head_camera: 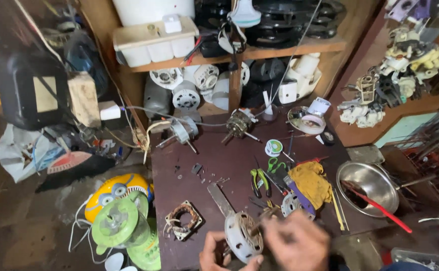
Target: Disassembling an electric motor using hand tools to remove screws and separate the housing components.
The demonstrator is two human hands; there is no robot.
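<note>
Hands are kept low at the dark bench's [229, 165] front edge: a round, perforated pale metal motor cover [243, 236] is gripped from below by the left hand [219, 255], fingers curled around its rim. Right hand [296, 243] is blurred, fingers bunched at a thin shaft [260, 224] sticking out of it, pinch or not can't be told. A copper-wound stator [184, 219] is lying just beside.

Small appliance repair workshop: wooden shelves [290, 50] crammed with fan motors [186, 95], pliers [259, 180] and loose screws on cluttered tabletop [229, 155], stripped stator [183, 220].

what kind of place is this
Most likely a small fan and appliance repair workshop: wooden shelves stacked with white motor housings, green-handled pliers on the cluttered dark workbench, and both hands working a round perforated motor casing.
</note>
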